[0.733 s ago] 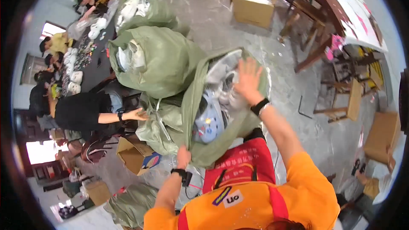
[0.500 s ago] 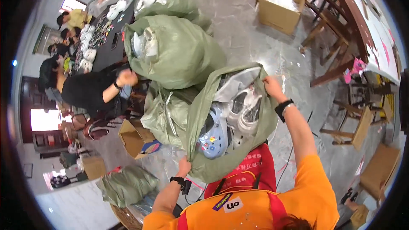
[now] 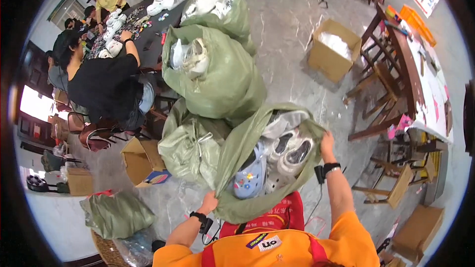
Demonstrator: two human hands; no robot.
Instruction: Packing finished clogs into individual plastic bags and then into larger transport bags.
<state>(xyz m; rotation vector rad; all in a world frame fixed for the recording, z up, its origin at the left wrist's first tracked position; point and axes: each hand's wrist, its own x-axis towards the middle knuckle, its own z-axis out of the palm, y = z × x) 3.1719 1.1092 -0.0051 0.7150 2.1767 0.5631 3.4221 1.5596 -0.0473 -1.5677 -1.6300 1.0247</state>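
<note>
A: Both hands are on the green sack (image 3: 232, 173) now. A moment ago the right hand (image 3: 326, 142) was spread flat, well up over the open mouth; it has come down and closed around the far rim of the fabric.

B: And the left hand (image 3: 209, 202)?

A: Same spot as before, fist pinched on the near lip, low by the person's waist. So the mouth is stretched between the two grips, left corner low and close, right corner higher and out to the side.

B: What shows inside?

A: Clog-style shoes. A pale blue one with little charms (image 3: 249, 175) sits nearest the left hand, and grey-and-white ones (image 3: 292, 151) lie just under the right hand. The pile looks more exposed than half a second back, which I'd read as the sack being pulled wider open.

B: Where does the sack stand?

A: On the floor, right against the person's red apron (image 3: 277, 216), touching a knotted green sack (image 3: 190, 146) on its left. (Two more full sacks stand behind, the nearer (image 3: 217, 74) showing white shoes at its mouth.)

B: Anyone else nearby?

A: A person in black (image 3: 106, 89) sits at the dark bench (image 3: 148, 34) further left, well apart. A cardboard box (image 3: 331, 54) sits on the floor, upper right.
</note>
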